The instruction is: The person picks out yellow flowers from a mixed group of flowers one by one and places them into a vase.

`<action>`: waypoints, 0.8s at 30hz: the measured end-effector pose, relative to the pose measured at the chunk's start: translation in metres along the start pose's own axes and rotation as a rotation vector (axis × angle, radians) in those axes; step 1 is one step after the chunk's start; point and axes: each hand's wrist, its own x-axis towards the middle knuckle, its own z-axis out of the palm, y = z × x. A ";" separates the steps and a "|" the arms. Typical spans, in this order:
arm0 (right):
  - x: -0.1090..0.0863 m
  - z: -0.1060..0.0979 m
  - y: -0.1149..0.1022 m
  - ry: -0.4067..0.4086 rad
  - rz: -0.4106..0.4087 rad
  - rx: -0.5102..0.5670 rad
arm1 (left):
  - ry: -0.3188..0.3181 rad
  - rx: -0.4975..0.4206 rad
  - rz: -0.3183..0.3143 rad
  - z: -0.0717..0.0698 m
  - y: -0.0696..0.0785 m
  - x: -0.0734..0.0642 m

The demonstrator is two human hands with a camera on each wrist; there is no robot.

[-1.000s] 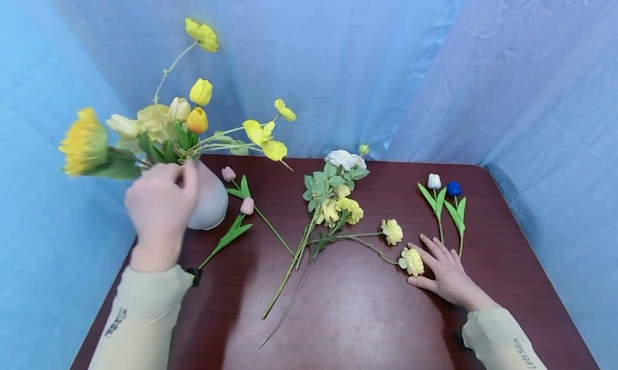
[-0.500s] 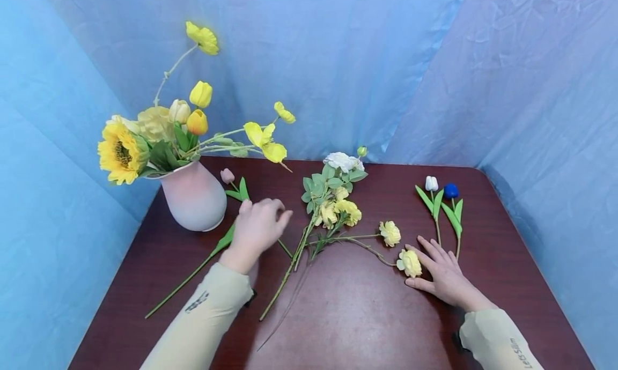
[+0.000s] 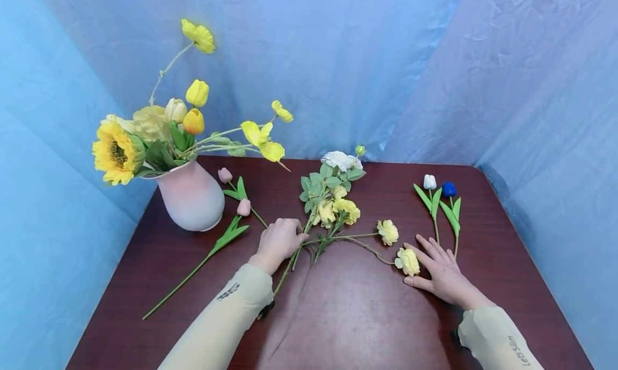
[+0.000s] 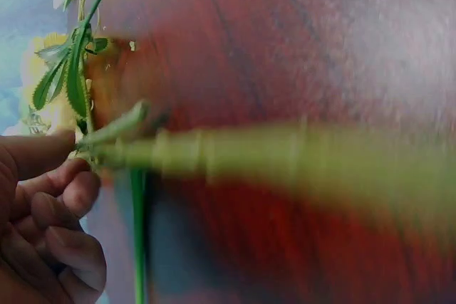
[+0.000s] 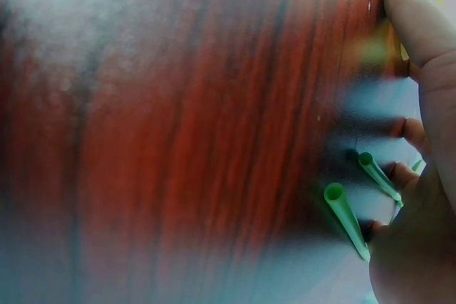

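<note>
My left hand (image 3: pixel 279 240) is at the middle of the table, over a bunch of artificial flowers. In the left wrist view its thumb and index finger pinch a pale green flower stem (image 4: pixel 214 153), which runs blurred toward the camera. Past the fingertips lie white roses (image 3: pixel 339 160) with grey-green leaves and yellow carnation-like blooms (image 3: pixel 346 211). My right hand (image 3: pixel 445 276) rests on the table with fingers spread. A cream-yellow flower (image 3: pixel 408 261) lies between its thumb and index finger. Green tulip stems (image 5: pixel 345 215) pass by its other fingers in the right wrist view.
A pink-white vase (image 3: pixel 193 195) holding a sunflower (image 3: pixel 117 153), tulips and yellow poppies stands at the left. Two pink tulips (image 3: pixel 243 207) lie beside it. White (image 3: pixel 429 182) and blue tulips (image 3: pixel 449 189) lie at the right. Blue curtains (image 3: pixel 338 64) surround the table.
The left hand let go of the sunflower, now in the vase, and moved right and down to the flower stems in the middle, which it now pinches. The right hand stays in place.
</note>
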 end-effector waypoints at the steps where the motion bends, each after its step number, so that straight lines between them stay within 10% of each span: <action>1: 0.000 0.000 0.000 -0.001 -0.002 -0.003 | 0.001 -0.021 -0.004 0.001 -0.001 0.000; 15: 0.000 0.001 0.000 -0.001 -0.014 0.001 | 0.144 -0.409 0.085 -0.011 -0.013 -0.007; 24: -0.001 0.001 0.001 0.003 -0.013 -0.001 | 0.300 -0.462 0.137 -0.016 -0.015 -0.014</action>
